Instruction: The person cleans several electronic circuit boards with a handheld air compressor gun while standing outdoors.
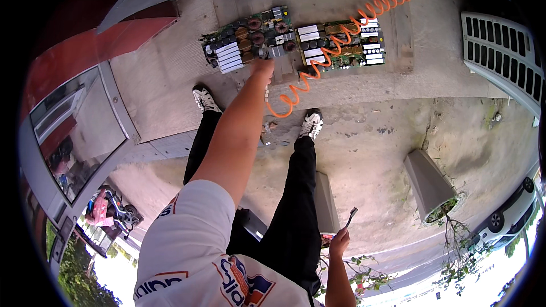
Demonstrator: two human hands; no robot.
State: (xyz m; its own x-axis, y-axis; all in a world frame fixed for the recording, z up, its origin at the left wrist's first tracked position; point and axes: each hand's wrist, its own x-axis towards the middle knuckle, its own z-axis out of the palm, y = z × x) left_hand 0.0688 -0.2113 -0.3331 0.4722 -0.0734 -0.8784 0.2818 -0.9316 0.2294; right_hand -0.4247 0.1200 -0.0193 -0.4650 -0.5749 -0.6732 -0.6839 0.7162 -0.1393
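Reaching far ahead, the left hand [263, 68] rests on the near edge of the left circuit board [248, 45], its fingers hidden, so apart or together cannot be told; an orange coiled hose [335, 42] crosses the right circuit board [344, 45]. Near right, the right hand [339, 243] grips a small dark brush [351, 216], fingers clamped around it.
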